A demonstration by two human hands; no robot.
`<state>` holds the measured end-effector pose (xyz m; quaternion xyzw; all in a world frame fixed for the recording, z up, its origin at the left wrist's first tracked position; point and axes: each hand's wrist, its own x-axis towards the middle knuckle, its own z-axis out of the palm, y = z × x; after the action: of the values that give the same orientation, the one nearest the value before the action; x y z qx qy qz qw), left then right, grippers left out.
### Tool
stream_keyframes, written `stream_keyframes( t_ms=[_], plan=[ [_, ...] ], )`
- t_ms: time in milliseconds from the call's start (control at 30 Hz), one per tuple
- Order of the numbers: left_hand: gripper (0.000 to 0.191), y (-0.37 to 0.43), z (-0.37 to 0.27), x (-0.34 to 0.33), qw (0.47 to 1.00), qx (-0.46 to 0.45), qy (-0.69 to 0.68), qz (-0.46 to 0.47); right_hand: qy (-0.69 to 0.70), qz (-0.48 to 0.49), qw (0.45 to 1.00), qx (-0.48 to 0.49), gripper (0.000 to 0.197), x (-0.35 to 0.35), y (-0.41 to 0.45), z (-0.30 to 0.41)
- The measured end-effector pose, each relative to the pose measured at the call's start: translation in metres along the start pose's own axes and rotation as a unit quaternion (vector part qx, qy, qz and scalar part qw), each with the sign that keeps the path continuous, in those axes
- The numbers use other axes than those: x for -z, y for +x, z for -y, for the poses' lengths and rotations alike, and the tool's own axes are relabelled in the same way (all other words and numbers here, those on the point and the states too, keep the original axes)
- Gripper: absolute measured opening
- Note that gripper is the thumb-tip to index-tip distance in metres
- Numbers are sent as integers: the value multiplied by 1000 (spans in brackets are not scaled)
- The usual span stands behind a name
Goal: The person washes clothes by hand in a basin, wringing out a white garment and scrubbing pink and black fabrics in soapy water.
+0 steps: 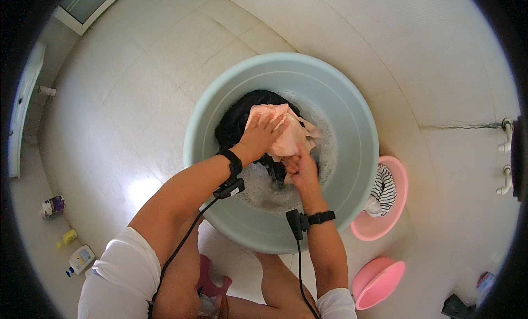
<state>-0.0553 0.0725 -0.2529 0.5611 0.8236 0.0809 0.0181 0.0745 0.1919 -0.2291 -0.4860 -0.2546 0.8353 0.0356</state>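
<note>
A large pale blue-green plastic tub [354,112] stands before me with foamy water [328,154] in it. Over a bunched black garment [239,116] in the water lies a light pink cloth [284,141], wet and crumpled. My left hand [260,135] rests flat on top of this cloth, its fingers spread. At the cloth's near right edge my right hand [303,166] has its fingers curled around the fabric. Part of the black garment is hidden under the cloth and the suds.
Right of the tub, a pink basin [399,199] holds a black-and-white striped garment [384,191]. Another pink basin [378,284] lies tilted nearby. Bottles, including a white pump bottle [81,260], stand at the left wall. Cables [181,244] hang from both wrist straps.
</note>
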Motion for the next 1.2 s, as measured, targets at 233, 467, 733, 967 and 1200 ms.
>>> stream_keyframes(
  t_ms=[233,467,733,967,1200],
  plan=[
    [46,14,8,40,723,175,-658,114,-154,121,950,245,20,-68,-38,65],
    [41,0,-13,51,381,220,-889,126,-12,29,954,297,25,-42,12,44],
    [26,16,-23,87,209,278,-933,87,-207,42,858,468,41,-76,-11,-12],
    [28,2,-29,44,385,317,-861,105,-302,-28,768,564,33,-75,-4,20],
    [45,-2,-34,61,351,247,-898,102,-232,12,862,451,30,-61,4,10]
  ],
)
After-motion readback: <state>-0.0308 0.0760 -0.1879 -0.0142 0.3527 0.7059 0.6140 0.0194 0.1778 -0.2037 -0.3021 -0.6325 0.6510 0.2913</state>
